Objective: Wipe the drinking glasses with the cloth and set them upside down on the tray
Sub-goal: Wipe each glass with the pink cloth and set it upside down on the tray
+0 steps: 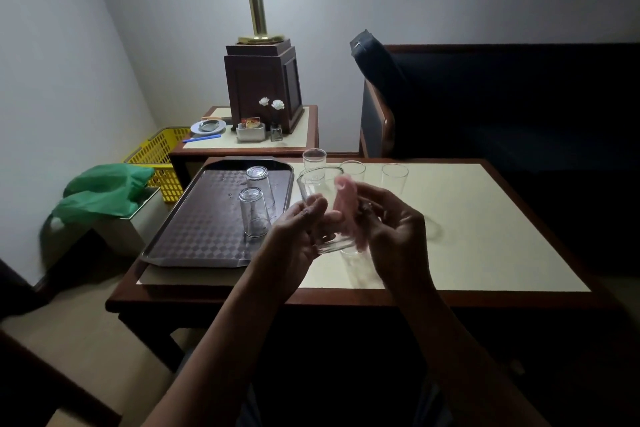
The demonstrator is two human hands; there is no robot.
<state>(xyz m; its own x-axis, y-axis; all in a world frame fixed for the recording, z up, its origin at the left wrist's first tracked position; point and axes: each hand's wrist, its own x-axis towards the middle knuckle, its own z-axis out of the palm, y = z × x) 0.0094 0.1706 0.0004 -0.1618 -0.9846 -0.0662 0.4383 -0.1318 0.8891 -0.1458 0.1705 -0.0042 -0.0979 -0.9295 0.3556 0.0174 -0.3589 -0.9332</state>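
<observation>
Nearest the camera, the left hand (298, 236) curls round a clear drinking glass (316, 192), held tilted over the table (485, 225), base toward the person and mouth pointing up and away. The right hand (394, 232) grips a pink cloth (346, 204) against its side. The brown tray (197, 243) lies to the left, nearer the left hand, with bare room in front of two upturned glasses (254, 211); three upright glasses (394, 177) stand beyond

Over the table (485, 218), the left hand (298, 236) grips a glass (317, 187) while the right hand (394, 236) holds the cloth (346, 199) against it.
</observation>
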